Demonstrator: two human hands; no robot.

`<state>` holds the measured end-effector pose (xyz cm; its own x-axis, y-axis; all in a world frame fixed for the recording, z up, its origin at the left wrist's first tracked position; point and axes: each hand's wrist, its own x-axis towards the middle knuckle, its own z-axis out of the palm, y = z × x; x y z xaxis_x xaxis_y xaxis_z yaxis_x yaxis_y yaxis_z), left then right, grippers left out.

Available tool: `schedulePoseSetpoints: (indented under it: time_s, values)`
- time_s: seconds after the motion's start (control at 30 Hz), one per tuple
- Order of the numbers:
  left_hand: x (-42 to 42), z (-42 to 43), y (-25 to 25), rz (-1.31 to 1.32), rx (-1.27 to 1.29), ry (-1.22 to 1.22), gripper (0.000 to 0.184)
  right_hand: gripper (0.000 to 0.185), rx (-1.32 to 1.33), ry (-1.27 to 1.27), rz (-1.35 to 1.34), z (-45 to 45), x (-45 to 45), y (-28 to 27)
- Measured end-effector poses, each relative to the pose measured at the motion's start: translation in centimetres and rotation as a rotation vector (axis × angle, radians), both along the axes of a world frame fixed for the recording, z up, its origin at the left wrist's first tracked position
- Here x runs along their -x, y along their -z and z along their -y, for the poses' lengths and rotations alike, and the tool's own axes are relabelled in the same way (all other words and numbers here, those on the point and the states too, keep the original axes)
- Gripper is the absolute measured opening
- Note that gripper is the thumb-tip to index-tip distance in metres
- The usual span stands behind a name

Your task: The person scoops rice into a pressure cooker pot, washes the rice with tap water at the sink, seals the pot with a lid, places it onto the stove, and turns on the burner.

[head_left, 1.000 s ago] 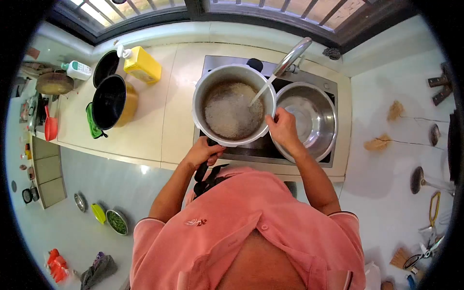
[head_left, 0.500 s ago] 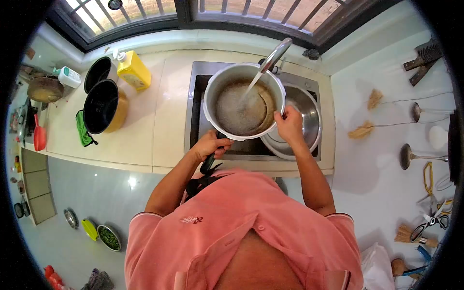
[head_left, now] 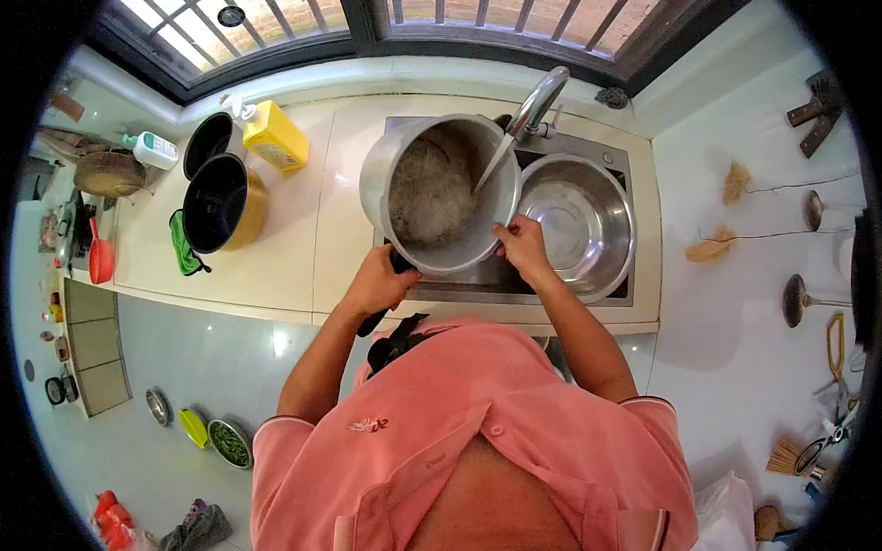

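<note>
A metal pot (head_left: 375, 179) is held over the left part of the sink (head_left: 606, 151), tilted toward the right, with cloudy, bubbly water inside. From the faucet (head_left: 542, 96) a stream of water runs into it. My left hand (head_left: 378, 283) is wrapped round the pot's black handle (head_left: 372, 321) at the near left. The fingers of my right hand (head_left: 522, 246) pinch the pot's rim at the near right. Beside the pot, in the right part of the sink, sits a steel basin (head_left: 588, 220).
On the counter (head_left: 276, 220) at left stand a gold pot (head_left: 246, 213), a second dark pot (head_left: 209, 145), a yellow bottle (head_left: 277, 138) and a green cloth (head_left: 184, 246). Utensils hang on the right wall, including a ladle (head_left: 796, 300). Bowls stand at lower left, one with greens (head_left: 230, 444).
The pot has gone from nearly level to tilted rightward, and both hands have moved with it. The stream now enters nearer its right side. The camera view has shifted slightly.
</note>
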<state>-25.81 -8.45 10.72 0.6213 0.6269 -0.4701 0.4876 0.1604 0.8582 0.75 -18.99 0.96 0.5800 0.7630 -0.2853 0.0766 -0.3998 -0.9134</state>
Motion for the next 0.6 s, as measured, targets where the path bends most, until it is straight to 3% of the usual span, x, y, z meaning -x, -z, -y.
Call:
schedulePoseSetpoints:
  time_s: [0.17, 0.27, 0.37, 0.47, 0.6]
  values:
    - [0.2, -1.7, 3.0, 0.131, 0.224, -0.019, 0.014, 0.029, -0.139, -0.031, 0.255, -2.2, -2.6, -0.3]
    - [-1.2, -1.4, 3.2, 0.23, 0.42, -0.094, 0.016, 0.029, -0.116, -0.056, 0.423, -3.5, -4.0, -3.4]
    - [-2.6, -0.9, 3.6, 0.276, 0.6, -0.113, 0.018, 0.028, -0.125, -0.024, 0.424, -3.2, -5.6, -3.2]
    - [-3.6, 0.2, 2.2, 0.264, 0.615, -0.141, 0.018, 0.026, -0.091, -0.006, 0.312, -1.7, -6.4, -2.7]
    - [-3.1, 0.2, 3.1, 0.139, 0.471, -0.055, 0.013, 0.027, -0.011, -0.043, 0.137, 0.5, -5.5, -1.6]
